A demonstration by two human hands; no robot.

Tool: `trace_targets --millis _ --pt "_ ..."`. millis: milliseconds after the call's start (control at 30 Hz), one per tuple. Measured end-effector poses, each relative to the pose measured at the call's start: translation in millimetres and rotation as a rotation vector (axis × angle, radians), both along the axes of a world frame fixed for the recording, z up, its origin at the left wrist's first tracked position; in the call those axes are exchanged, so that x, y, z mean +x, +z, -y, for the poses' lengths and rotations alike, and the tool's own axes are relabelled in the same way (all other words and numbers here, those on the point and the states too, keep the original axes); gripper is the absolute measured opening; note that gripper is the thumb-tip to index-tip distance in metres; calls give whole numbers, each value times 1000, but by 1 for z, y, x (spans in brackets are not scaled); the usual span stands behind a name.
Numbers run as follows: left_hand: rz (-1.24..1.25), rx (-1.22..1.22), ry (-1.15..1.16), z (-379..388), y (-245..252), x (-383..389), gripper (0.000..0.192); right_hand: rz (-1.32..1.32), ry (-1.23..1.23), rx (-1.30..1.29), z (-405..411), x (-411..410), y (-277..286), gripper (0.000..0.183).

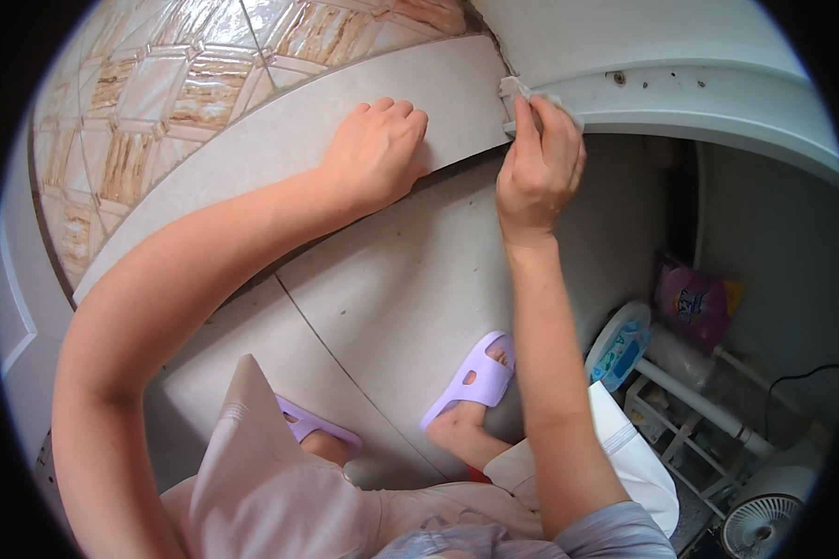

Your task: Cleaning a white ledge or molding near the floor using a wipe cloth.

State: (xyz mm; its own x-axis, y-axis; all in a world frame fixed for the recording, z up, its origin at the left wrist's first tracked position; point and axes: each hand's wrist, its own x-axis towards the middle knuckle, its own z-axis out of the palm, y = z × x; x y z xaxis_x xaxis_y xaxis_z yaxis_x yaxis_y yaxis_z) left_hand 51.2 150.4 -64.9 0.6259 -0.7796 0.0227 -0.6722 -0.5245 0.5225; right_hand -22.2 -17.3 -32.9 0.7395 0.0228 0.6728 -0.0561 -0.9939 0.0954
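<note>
My right hand [540, 164] pinches a crumpled white tissue or thin cloth [556, 108] between thumb and fingers. It presses this against the end of a white frame rail [643, 105], where the rail meets a pale stone sill [454, 87]. Small dark holes and a stained spot mark the rail. Curled into a loose fist, my left hand [381, 150] rests on the sill near its front edge. Its palm is turned away from me, and nothing shows in its fingers.
Glossy patterned tiles [213, 87] lie beyond the sill. Below are pale floor tiles [370, 300] and my feet in lilac slippers [472, 374]. At right stand a white rack [685, 440], a round-headed white stand [619, 349], a purple package [692, 300] and a small fan [762, 527].
</note>
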Motion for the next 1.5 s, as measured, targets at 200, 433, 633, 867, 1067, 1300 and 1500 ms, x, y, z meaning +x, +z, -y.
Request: trace_targets --millis 200,433,633,867,1067,1300,1500 --pt "37 -215 -33 14 -9 1 32 -565 29 -526 21 5 -11 25" --pt "224 128 -233 3 -2 -6 65 -632 124 -507 20 12 -18 31" --pt "386 330 -309 -5 -8 -10 72 -872 191 -809 18 19 12 24" --pt "378 320 -332 -5 -1 -5 65 -913 197 -826 15 31 106 15" --pt "463 297 -329 -8 -11 -11 39 -759 223 -869 19 19 105 12" --pt "486 223 -299 -7 -13 -8 41 -831 196 -531 21 35 2 6" --pt "399 329 -306 -2 -10 -9 53 -819 299 -610 30 41 18 3"
